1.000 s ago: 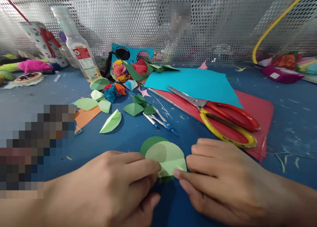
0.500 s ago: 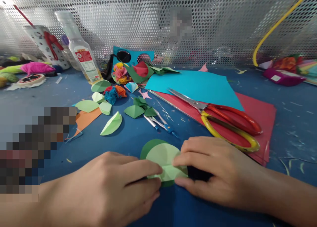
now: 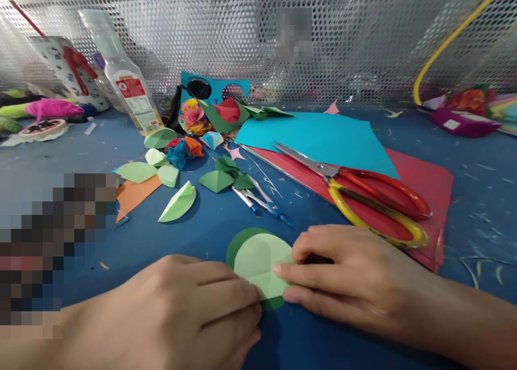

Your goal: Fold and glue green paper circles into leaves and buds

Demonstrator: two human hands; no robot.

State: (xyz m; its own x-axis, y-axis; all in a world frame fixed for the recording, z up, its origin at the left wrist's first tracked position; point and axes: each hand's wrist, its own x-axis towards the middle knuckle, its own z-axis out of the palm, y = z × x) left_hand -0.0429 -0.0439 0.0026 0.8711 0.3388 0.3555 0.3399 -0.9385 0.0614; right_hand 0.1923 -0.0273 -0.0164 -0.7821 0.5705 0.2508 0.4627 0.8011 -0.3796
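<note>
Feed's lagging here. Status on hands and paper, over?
Left hand holding light green circle, near edge. Right hand pinching its fold. Dark green circle underneath. Scissors beside, clear of hands.

Bare left hand (image 3: 189, 311), right hand (image 3: 355, 286), forearms (image 3: 464, 327) (nails short)

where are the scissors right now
In the head view, right of centre: the scissors lie on the red paper sheet, blades along the cyan sheet's near edge, just beyond the right hand pinching the light green paper circle.
</note>
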